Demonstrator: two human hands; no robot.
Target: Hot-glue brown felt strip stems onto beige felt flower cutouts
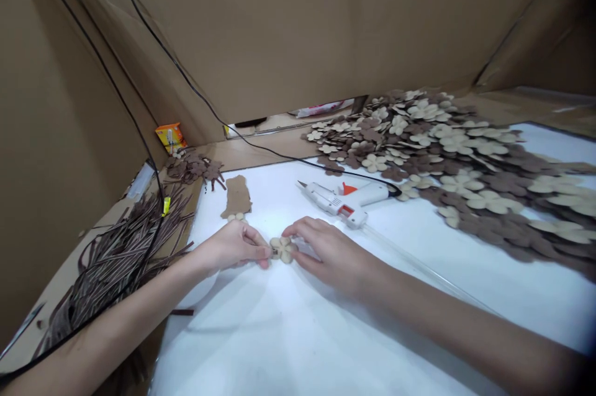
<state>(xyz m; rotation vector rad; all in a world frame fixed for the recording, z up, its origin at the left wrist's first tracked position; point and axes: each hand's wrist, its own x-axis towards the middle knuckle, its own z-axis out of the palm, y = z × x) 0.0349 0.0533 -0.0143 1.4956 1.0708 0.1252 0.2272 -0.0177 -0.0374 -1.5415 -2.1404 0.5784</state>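
A small cream felt flower (285,249) is held between my two hands, just over the white board (279,334). At its left edge, the thumb and fingers of my left hand (237,246) are pinched together. A small dark mark shows on the flower beside that thumb; I cannot make out what it is. My right hand (326,253) grips the flower's right edge between thumb and fingers. Beyond the right hand lies a white glue gun (342,200) with an orange trigger and a clear glue stick (428,272) out of its back. Another cream flower (238,217) is partly hidden behind my left hand.
Cream and brown felt flowers (437,135) are heaped at the right. Dark strips (121,253) pile up at the left, with a brown flower cluster (195,167) and an orange box (171,137) behind. A brown scrap (238,195) lies on the board. A black cable (186,76) crosses the cardboard wall (279,30).
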